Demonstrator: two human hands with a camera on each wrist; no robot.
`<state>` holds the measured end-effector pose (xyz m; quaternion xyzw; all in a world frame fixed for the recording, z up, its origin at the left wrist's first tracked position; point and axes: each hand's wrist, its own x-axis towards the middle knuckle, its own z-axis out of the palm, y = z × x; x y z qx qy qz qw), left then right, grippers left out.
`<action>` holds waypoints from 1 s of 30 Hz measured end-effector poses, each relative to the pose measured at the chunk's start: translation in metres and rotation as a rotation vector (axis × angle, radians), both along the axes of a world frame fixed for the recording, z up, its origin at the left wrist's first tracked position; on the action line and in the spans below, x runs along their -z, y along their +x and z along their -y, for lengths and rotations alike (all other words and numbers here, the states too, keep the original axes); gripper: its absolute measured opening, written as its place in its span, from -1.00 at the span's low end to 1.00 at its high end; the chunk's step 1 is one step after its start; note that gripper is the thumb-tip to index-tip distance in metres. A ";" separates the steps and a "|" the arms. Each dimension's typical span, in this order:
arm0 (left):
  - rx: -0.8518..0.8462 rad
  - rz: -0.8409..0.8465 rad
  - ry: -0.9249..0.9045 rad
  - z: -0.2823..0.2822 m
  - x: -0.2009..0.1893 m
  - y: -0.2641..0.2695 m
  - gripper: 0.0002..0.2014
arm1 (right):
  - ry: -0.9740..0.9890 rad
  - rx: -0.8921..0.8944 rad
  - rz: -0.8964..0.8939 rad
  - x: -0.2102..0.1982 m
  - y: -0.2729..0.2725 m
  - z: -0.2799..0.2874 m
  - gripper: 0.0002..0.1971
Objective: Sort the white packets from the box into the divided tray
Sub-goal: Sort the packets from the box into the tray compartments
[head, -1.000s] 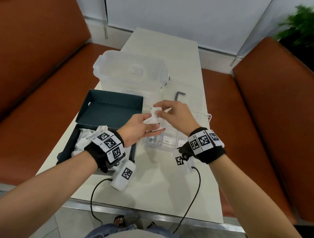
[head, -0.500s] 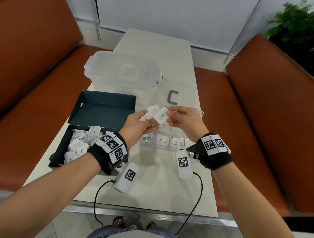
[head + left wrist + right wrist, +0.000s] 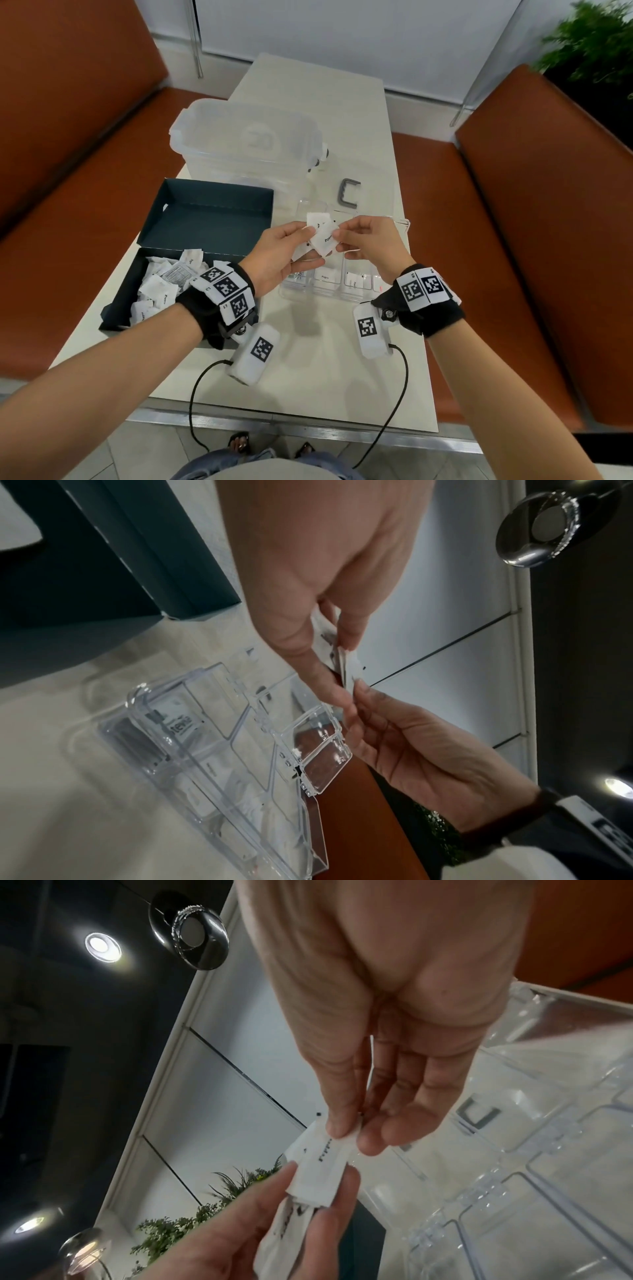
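My left hand [image 3: 301,240] holds a small bunch of white packets [image 3: 317,221] above the clear divided tray [image 3: 342,291]. My right hand [image 3: 342,238] pinches the corner of the front packet [image 3: 325,240], printed "Pepper", between thumb and forefinger. That packet [image 3: 318,1167] shows in the right wrist view, still also between the left fingers [image 3: 260,1204]. In the left wrist view the packets [image 3: 349,666] are seen edge-on. The dark open box [image 3: 161,274] at the left holds several more white packets [image 3: 164,284]. The tray [image 3: 212,764] holds a few packets in its compartments.
A large clear lidded container [image 3: 246,140] stands behind the box. A grey U-shaped handle [image 3: 347,193] lies on the table beyond the tray. Orange benches [image 3: 513,240] flank the narrow table [image 3: 308,377]. Cables hang from both wrists over the near edge.
Both hands rose slightly and drew apart a little above the tray; the right hand moved from touching the bunch to pinching the "Pepper" packet and pulling it out toward the right.
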<state>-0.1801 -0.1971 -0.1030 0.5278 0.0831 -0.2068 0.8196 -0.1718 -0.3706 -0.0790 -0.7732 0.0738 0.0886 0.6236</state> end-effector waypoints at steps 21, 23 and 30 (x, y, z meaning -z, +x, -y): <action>0.004 -0.002 0.032 0.006 0.006 0.000 -0.90 | -1.007 -0.296 -0.124 0.053 0.026 0.035 -0.89; -0.001 -0.002 0.031 0.005 0.006 0.000 -0.89 | -1.122 -0.301 -0.123 0.058 0.025 0.030 -0.86; -0.014 -0.014 0.018 0.000 0.007 -0.001 -0.86 | -1.342 -0.392 -0.106 0.074 0.023 0.027 -0.71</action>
